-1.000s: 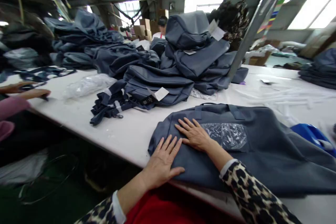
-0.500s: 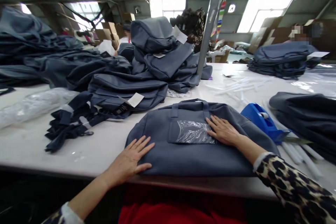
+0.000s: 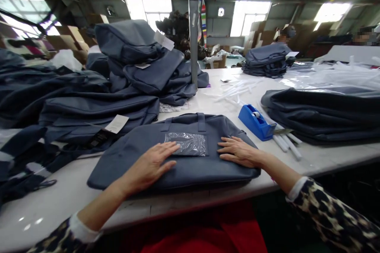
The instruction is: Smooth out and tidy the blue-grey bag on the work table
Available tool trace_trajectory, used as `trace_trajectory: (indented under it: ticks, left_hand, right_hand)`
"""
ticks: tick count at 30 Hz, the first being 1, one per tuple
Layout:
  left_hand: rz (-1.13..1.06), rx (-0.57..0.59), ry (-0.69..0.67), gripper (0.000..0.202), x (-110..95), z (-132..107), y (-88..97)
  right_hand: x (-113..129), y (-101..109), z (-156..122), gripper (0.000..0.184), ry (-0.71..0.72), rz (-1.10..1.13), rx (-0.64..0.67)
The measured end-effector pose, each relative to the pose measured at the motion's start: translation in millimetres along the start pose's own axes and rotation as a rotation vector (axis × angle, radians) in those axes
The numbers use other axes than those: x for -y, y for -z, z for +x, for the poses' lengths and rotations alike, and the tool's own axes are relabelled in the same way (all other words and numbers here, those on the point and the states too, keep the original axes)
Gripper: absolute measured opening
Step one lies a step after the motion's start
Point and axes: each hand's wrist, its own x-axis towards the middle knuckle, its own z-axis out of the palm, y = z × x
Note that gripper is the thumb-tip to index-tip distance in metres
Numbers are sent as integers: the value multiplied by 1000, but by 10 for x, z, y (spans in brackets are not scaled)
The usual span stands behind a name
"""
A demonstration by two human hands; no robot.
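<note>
A flat grey-blue bag (image 3: 124,158) with two handles lies on the white table (image 3: 74,201) right in front of me. A crinkled clear plastic patch (image 3: 187,144) sits on its front pocket. My left hand (image 3: 151,166) rests palm down on the bag, fingers spread, its fingertips at the patch's left edge. My right hand (image 3: 239,152) lies flat on the bag's right part, fingers stretched toward the patch. Neither hand holds anything.
A blue tape dispenser (image 3: 255,123) stands right of the bag, white tubes (image 3: 285,142) beside it. Piles of grey bags (image 3: 103,87) fill the left and back; folded dark bags (image 3: 323,112) lie at the right. A metal post (image 3: 193,43) rises behind. People work far back.
My view has swung to the right. My left hand has slid right along the bag to the plastic patch; my right hand has moved off the patch toward the bag's right end.
</note>
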Motion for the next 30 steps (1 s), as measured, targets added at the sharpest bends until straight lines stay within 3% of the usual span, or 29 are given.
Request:
trace_trajectory:
  ticks: [3,6,8,10,12,14,16,18,20,24,28,30]
  left_hand:
    - [-21,89,-134,61,-369,289,-370]
    - [30,84,-164,66,-304,338,-748]
    - [52,64,-172,68,-175,310,-873]
    - [65,65,-180,67,-108,279,-872]
    - [64,64,-176,64,-172,257,-792]
    - [29,64,-158,68,-370,242,-709]
    - [-18,112,-177,88,-646,225,-687]
    - [-3,169,-194,109,-901,200,-747]
    - [65,181,-185,108,-1044,167,-853]
    - [23,88,-126,95,-959,121,-943]
    - [-376,-18,8,61,-789,199,-743]
    - [-549,-56,69,50,-763,265,-639]
  right_hand:
    - [-63,-276,-13,49,-42,2,-32]
    - [-95,-486,10,48,-96,1,-110]
    - [-103,-565,18,46,-115,8,-163]
    - [-94,-609,17,44,-125,25,-208]
    - [-52,-649,16,45,-141,50,-255]
    - [37,-714,32,47,-163,86,-310]
    - [174,-809,76,44,-181,136,-374]
    - [340,-906,140,34,-195,202,-450]
    - [494,-962,189,29,-213,283,-541]
    - [575,-857,49,31,-242,461,-757]
    - [237,-706,-414,48,-373,589,-997]
    - [31,-742,-618,56,-432,664,-999]
